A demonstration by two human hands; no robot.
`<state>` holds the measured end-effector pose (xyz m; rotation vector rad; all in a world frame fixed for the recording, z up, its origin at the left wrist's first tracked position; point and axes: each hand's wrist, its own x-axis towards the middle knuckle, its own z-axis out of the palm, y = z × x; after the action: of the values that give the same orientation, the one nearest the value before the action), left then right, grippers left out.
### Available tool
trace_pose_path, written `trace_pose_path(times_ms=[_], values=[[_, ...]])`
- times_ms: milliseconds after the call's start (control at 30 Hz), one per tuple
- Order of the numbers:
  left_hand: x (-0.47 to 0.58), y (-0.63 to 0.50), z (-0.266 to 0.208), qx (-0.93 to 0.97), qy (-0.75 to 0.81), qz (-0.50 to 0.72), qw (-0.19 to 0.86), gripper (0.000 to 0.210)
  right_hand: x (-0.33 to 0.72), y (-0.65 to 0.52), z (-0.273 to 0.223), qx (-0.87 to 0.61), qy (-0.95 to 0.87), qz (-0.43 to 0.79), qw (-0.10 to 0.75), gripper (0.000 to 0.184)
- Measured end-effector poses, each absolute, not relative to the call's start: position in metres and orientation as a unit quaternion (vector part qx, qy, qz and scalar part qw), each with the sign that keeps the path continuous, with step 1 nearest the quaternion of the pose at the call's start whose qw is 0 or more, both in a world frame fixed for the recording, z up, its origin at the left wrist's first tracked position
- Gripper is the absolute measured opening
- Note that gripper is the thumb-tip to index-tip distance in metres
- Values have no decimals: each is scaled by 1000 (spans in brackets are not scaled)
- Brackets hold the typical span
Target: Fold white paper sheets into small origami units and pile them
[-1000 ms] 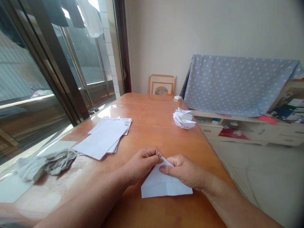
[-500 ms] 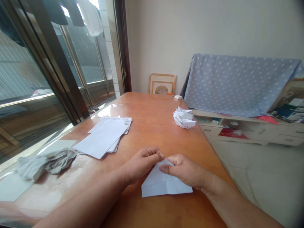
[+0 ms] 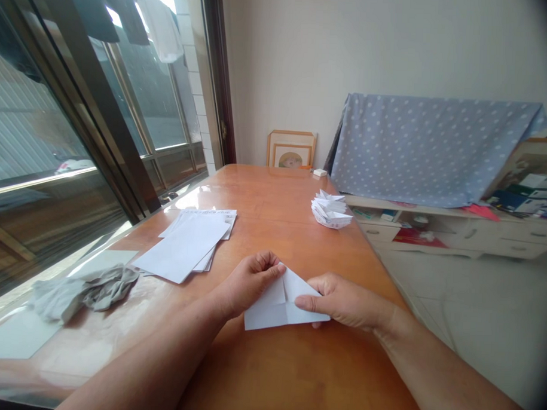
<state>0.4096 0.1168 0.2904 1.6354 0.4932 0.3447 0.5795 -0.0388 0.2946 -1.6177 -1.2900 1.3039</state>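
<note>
Between my two hands is a folded sheet of white paper [image 3: 269, 314], triangular at the top with a straight band along its lower edge. My left hand [image 3: 257, 282] pinches it near the peak, thumb in front. On the paper's right side, my right hand [image 3: 337, 300] grips it with the thumb lying across the front and the fingers mostly behind. The paper is held just above the wooden table [image 3: 249, 383]. Farther off, near the table's right edge, sits a cluster of folded white paper boats [image 3: 331, 210].
A stack of white sheets [image 3: 186, 244] lies on the left of the table, with a crumpled grey cloth [image 3: 104, 289] nearer the window. A small white box [image 3: 319, 172] stands at the far end. Beyond the right edge is a low white cabinet [image 3: 470, 236].
The paper has moved up and slightly left. My right hand has slid from near the peak down to the right side, while my left hand still pinches the top.
</note>
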Motion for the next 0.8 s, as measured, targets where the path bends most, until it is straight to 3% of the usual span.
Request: trace_pose_path(times_ms=[133, 367, 633, 800], values=[[410, 115, 291, 738, 217, 147, 622, 35, 581, -34, 288, -633, -466, 456, 418, 43], [408, 119, 286, 775, 193, 108, 592, 33, 586, -29, 279, -667, -406, 406, 475, 40], [407, 118, 276, 921, 124, 190, 316, 32, 592, -21, 258, -730, -474, 290, 397, 38], [409, 117, 275, 955, 48, 151, 252, 39, 595, -21, 260, -752, -493, 257, 354, 33]])
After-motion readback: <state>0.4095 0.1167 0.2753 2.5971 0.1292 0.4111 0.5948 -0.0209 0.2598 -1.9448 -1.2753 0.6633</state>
